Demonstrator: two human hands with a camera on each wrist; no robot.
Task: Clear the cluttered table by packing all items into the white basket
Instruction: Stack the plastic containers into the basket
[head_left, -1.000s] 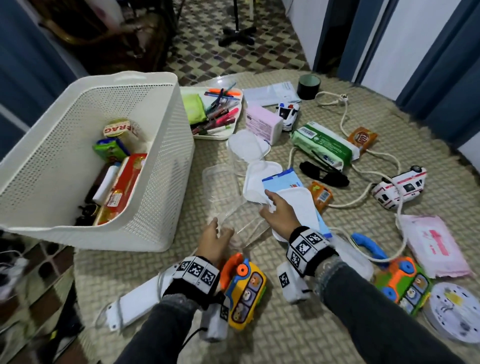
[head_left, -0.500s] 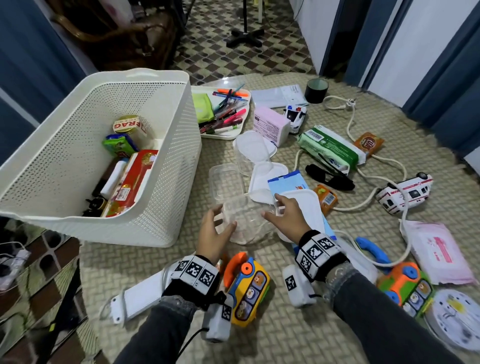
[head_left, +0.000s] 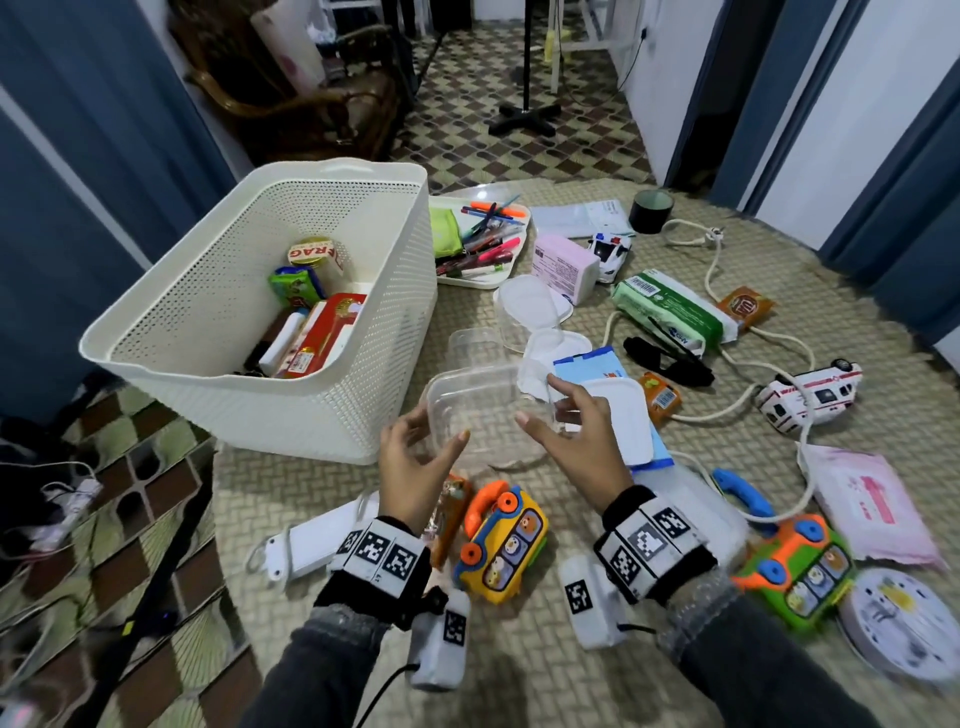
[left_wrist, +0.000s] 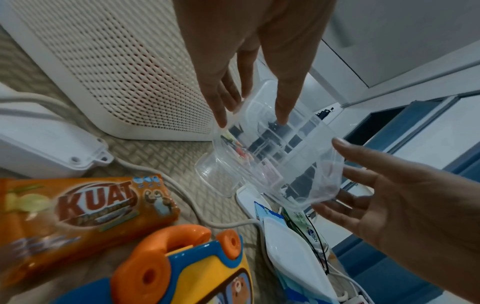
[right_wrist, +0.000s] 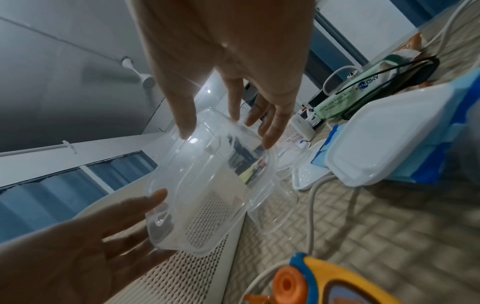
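Observation:
A clear plastic container (head_left: 478, 400) (left_wrist: 280, 164) (right_wrist: 207, 185) hangs tilted above the mat, just off the near right corner of the white basket (head_left: 363, 270). My left hand (head_left: 426, 441) grips its left end between thumb and fingers. My right hand (head_left: 550, 410) grips the right end the same way, thumb on top. The basket holds a tin, a red box and some packets. A second clear container (head_left: 470, 345) and white lids (head_left: 618, 415) lie on the mat beyond my hands.
Below my wrists lie a yellow toy phone (head_left: 501, 540), an orange snack pack (left_wrist: 78, 209) and a white power strip (head_left: 306, 540). To the right are a green toy phone (head_left: 795, 566), a toy ambulance (head_left: 810, 389), wipes packs and a long white cord. A pen tray (head_left: 483, 244) stands behind the basket.
Both hands closed on the clear container and raised it off the mat; it now sits higher and nearer the basket corner.

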